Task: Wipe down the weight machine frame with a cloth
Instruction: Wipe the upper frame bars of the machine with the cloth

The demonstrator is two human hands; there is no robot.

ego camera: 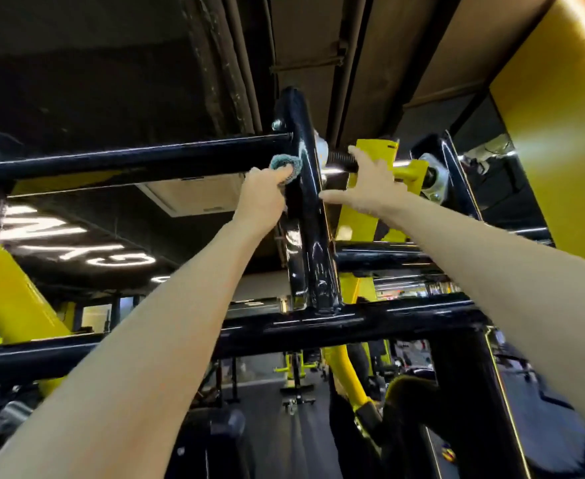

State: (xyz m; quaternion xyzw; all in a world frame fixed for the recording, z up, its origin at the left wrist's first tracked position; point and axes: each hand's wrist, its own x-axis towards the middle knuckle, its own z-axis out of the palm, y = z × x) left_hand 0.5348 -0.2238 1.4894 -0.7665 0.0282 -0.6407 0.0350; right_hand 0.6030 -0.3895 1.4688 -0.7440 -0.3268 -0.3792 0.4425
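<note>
Leaving open room between upper bar (128, 160) and lower crossbar (318, 326), left of the black post (310, 209); crowding the right side with yellow bracket (377, 148) and threaded shaft (340, 157) just beside the post.

Probably a gym: black-and-yellow weight machines (313, 257) around.

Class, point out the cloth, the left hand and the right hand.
cloth (281, 161): head view, bunched fold.
left hand (261, 198): head view, its back.
right hand (370, 186): head view, its back.

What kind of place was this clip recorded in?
Most likely a gym: the black weight machine frame overhead, its yellow bracket, and another yellow machine standing on the floor beyond.
</note>
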